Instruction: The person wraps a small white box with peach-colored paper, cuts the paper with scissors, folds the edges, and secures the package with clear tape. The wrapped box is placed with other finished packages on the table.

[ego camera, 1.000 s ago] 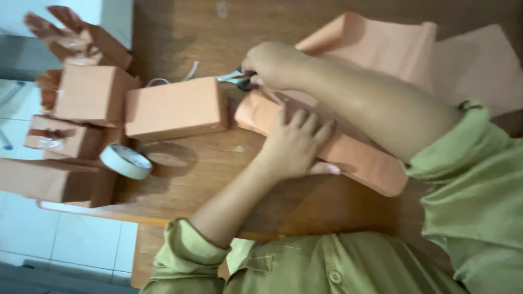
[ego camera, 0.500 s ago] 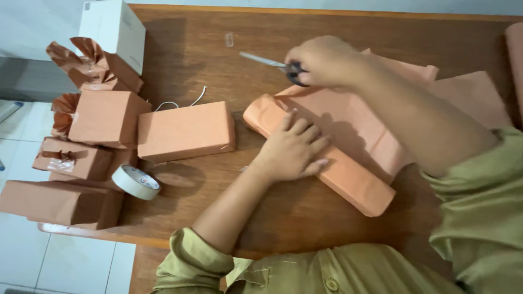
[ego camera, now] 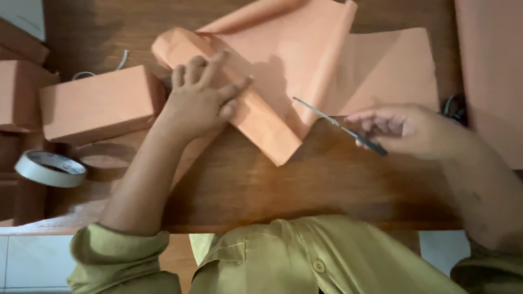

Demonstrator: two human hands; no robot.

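My left hand (ego camera: pixel 201 95) lies flat, fingers spread, on a long box half wrapped in orange paper (ego camera: pixel 229 92) on the wooden table (ego camera: pixel 327 179). A loose sheet of the same orange paper (ego camera: pixel 376 68) trails from the box to the right. My right hand (ego camera: pixel 414 130) holds a pair of scissors (ego camera: pixel 338 125) by the handles, blades pointing left towards the near end of the box, just above the tabletop.
A wrapped orange box (ego camera: pixel 101 103) lies left of my left hand, with more wrapped boxes (ego camera: pixel 16 92) at the far left. A roll of tape (ego camera: pixel 50 169) sits near the table's front left edge. Another orange sheet (ego camera: pixel 490 71) lies at the right.
My right hand has carried the scissors from the far side of the box to the near right side. The view has shifted right; my left hand stays on the box.
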